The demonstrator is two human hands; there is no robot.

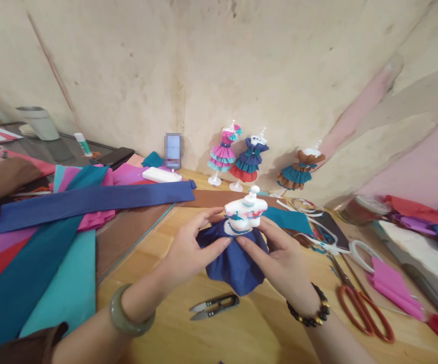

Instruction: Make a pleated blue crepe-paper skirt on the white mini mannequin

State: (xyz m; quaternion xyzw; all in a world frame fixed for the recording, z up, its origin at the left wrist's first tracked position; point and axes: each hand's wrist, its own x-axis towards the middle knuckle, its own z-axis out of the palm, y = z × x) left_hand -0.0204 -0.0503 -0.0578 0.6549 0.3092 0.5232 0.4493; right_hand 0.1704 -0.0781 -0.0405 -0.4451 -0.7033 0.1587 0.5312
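Between both hands stands a small white mannequin (245, 206), its bust streaked with teal and pink. A dark blue gathered skirt (237, 268) hangs around its waist and flares out below. My left hand (194, 240) pinches the skirt's waist from the left, thumb in front and fingers behind. From the other side, my right hand (279, 253) does the same, its thumb close to the left one. Most fingers behind the cloth are hidden. Small black thread snips (216, 305) lie on the wooden table just below the skirt.
Orange-handled scissors (363, 306) lie at right, near white ribbon loops (327, 230) and folded pink fabric (395, 288). Long fabric strips (90, 202) cover the left side. Several dressed mannequins (250, 159) stand by the wall. Another person's hand (8, 174) is at far left.
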